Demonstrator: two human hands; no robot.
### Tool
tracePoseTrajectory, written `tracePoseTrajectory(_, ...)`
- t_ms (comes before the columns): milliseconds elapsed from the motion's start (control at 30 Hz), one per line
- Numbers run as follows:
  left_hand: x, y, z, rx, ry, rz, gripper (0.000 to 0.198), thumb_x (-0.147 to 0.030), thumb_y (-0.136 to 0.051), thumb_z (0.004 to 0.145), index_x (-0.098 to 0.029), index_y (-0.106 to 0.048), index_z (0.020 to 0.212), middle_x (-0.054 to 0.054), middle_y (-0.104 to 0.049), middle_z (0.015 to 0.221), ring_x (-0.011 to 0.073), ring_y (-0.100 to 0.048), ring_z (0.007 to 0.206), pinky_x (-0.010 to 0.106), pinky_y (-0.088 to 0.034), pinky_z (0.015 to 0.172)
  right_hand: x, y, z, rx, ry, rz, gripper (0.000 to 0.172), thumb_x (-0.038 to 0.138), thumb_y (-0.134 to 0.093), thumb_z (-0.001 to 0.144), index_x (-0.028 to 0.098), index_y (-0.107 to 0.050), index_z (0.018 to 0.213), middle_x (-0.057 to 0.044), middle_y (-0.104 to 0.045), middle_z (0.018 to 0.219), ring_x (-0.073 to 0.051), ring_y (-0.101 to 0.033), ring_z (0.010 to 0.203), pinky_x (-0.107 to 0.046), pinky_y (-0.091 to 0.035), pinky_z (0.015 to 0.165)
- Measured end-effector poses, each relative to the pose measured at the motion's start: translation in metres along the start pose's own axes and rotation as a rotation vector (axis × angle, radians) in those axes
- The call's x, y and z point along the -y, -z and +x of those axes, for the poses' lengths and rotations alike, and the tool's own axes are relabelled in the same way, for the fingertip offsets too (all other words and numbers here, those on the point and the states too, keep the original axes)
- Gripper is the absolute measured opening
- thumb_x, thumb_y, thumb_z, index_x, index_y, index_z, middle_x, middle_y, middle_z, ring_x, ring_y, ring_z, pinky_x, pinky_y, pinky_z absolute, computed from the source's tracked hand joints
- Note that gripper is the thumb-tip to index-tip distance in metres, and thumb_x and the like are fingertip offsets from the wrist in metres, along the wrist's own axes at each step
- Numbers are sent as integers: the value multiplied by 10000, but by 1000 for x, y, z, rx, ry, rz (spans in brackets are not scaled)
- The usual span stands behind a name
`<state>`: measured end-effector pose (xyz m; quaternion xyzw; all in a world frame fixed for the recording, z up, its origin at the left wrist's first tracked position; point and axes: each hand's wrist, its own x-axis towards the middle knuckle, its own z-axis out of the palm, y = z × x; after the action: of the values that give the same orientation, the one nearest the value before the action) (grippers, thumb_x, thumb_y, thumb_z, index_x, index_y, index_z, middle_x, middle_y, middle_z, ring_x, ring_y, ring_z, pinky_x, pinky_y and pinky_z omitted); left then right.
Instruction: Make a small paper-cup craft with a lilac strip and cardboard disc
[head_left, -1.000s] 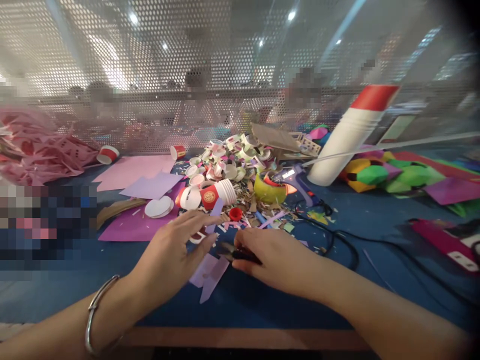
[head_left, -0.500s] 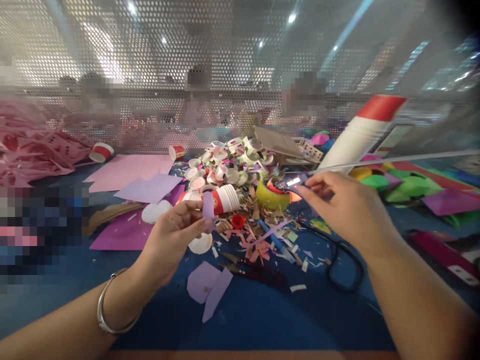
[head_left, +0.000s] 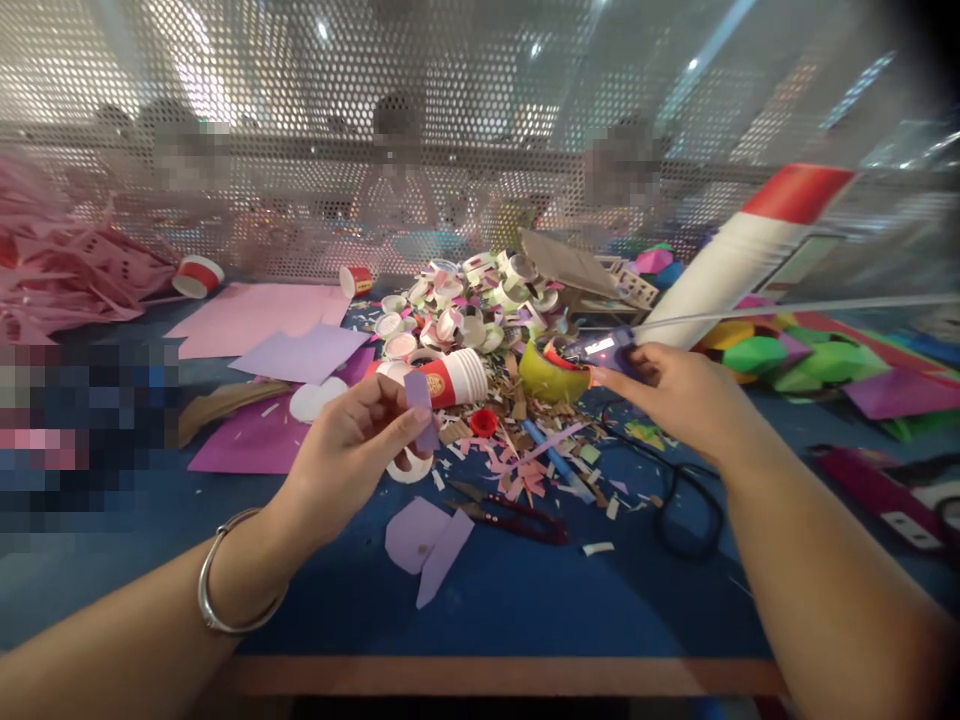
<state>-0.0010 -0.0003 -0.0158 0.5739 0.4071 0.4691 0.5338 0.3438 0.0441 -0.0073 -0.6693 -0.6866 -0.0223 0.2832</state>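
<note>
My left hand (head_left: pixel 352 445) is raised over the blue table (head_left: pixel 525 600) and pinches a small lilac paper strip (head_left: pixel 421 408) between thumb and fingers. My right hand (head_left: pixel 679 395) is closed round the handle of a purple glue gun (head_left: pixel 611 350), whose nozzle points left with a small red light showing. Its black cord (head_left: pixel 686 500) loops over the table under my right wrist. Small scissors (head_left: pixel 517 517) lie shut on the table between my hands, beside lilac paper offcuts (head_left: pixel 427 540).
A heap of cut paper cups and scraps (head_left: pixel 472 320) lies behind my hands, with a red-and-white cup (head_left: pixel 457 378) and a yellow bowl (head_left: pixel 546 378). A tall stack of cups (head_left: pixel 739 260) leans at right. Pink and purple sheets (head_left: pixel 262 320) lie left. A perforated screen (head_left: pixel 450 120) backs the table.
My right hand has let go of the scissors, reached to the glue gun and closed on it. My left hand has lifted the lilac strip off the table.
</note>
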Motion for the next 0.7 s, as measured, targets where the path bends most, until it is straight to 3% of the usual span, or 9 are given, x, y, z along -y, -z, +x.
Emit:
tracePoseTrajectory(133, -3, -5, -5, 126, 74, 75, 185, -269, -674, 882, -179, -514, 871, -13, -661, 700, 107, -655, 590, 215, -548, 550, 17, 13, -9, -147, -110, -191, 352, 577, -694, 803, 225, -670, 813, -60, -697, 698, -225, -613, 606, -334, -394, 546)
tracePoseTrajectory(233, -3, -9, -10, 161, 103, 76, 260, -234, -700, 847, -210, -464, 953, -63, -601, 658, 119, -661, 559, 225, -563, 524, 32, 18, -19, -218, -49, -92, 249, 454, -687, 845, 207, -688, 875, -47, -697, 724, -188, -613, 613, -311, -415, 573)
tracePoseTrajectory(333, -4, -9, -12, 131, 67, 64, 362, -212, -716, 828, -252, -411, 1021, -92, -570, 671, 129, -668, 561, 238, -578, 511, 46, 15, -28, 21, 87, 86, 194, 388, -659, 869, 201, -691, 828, -13, -682, 682, -150, -614, 589, -268, -432, 577)
tracePoseTrajectory(467, -8, -8, -15, 154, 70, 147, 251, -236, -696, 847, -233, -459, 929, -76, -578, 705, 135, -688, 580, 257, -595, 543, 57, 5, -36, 448, 303, 9, 148, 323, -576, 922, 223, -667, 862, 2, -675, 746, -144, -601, 626, -258, -418, 585)
tracePoseTrajectory(600, -8, -14, -25, 372, 167, 239, 93, -277, -641, 891, -191, -607, 876, -29, -652, 707, 117, -685, 631, 220, -562, 599, 58, -2, -40, 544, 421, -80, 147, 273, -525, 937, 227, -663, 952, -23, -677, 852, -165, -610, 699, -282, -446, 649)
tracePoseTrajectory(700, -8, -20, -35, 472, 188, 315, 159, -301, -622, 896, -210, -690, 1008, -12, -697, 731, 114, -655, 635, 206, -511, 568, 53, -5, -42, 503, 462, -91, 185, 254, -500, 941, 235, -676, 995, -38, -692, 896, -179, -635, 741, -292, -464, 670)
